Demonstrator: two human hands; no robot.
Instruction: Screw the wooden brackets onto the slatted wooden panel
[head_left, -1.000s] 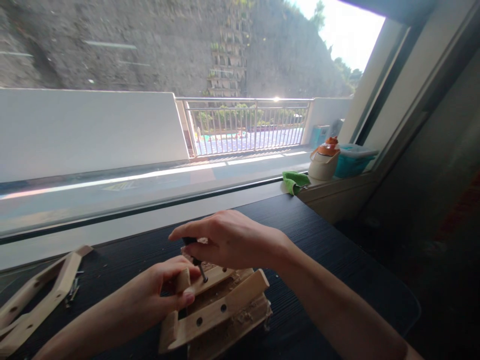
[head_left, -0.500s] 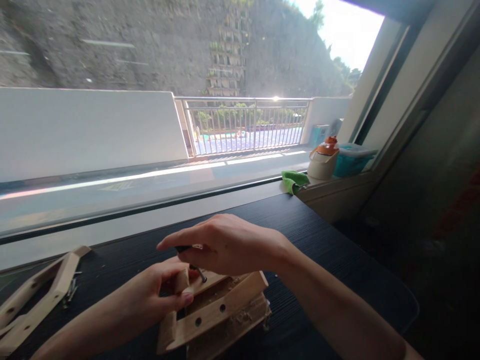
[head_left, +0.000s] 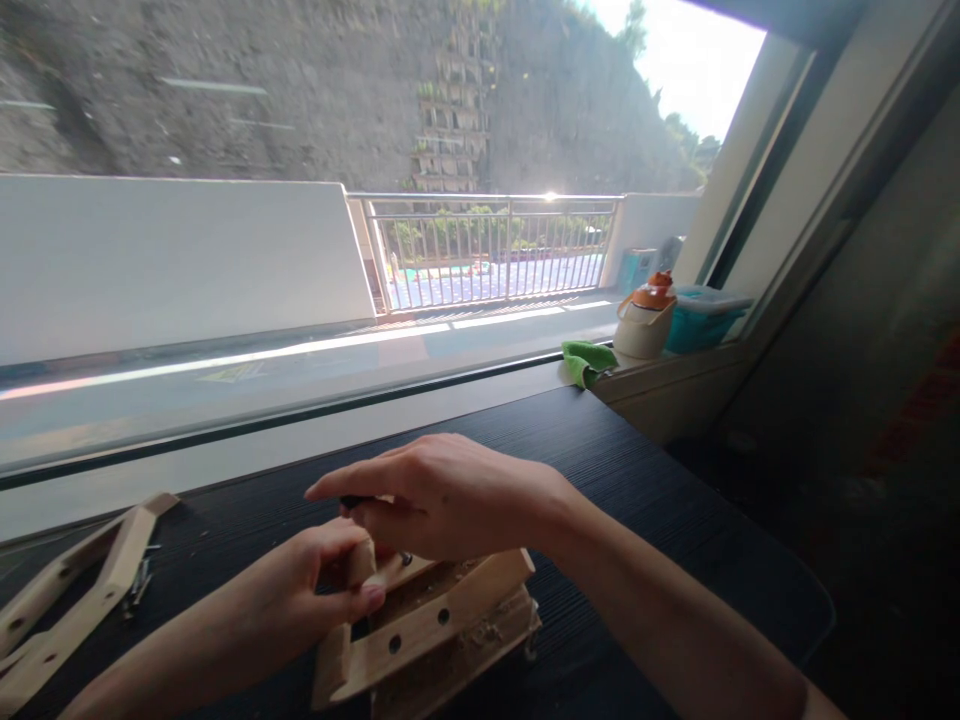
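My right hand (head_left: pixel 457 495) is closed around a screwdriver; only the dark end of its handle (head_left: pixel 355 502) shows between thumb and fingers. It is over the back bar of a small wooden frame (head_left: pixel 420 640), close above a hole there. The shaft is mostly hidden by my fingers. With thumb and fingers, my left hand (head_left: pixel 341 575) pinches the left end piece of this frame. Two dark round holes show in the front bar. Under the frame lies a rough brown block or piece of packing (head_left: pixel 465 650), with frayed edges.
At the left on the black table (head_left: pixel 675 540) lie another wooden frame (head_left: pixel 112 570) and several screws (head_left: pixel 139 585). A green cloth (head_left: pixel 589 360), a cream bottle with an orange top (head_left: pixel 645 320) and a teal box (head_left: pixel 705 320) stand by the window.
My right hand has shifted slightly left and down with the screwdriver, and the shaft that showed at the hole is now mostly covered. My left hand keeps its grip on the frame.
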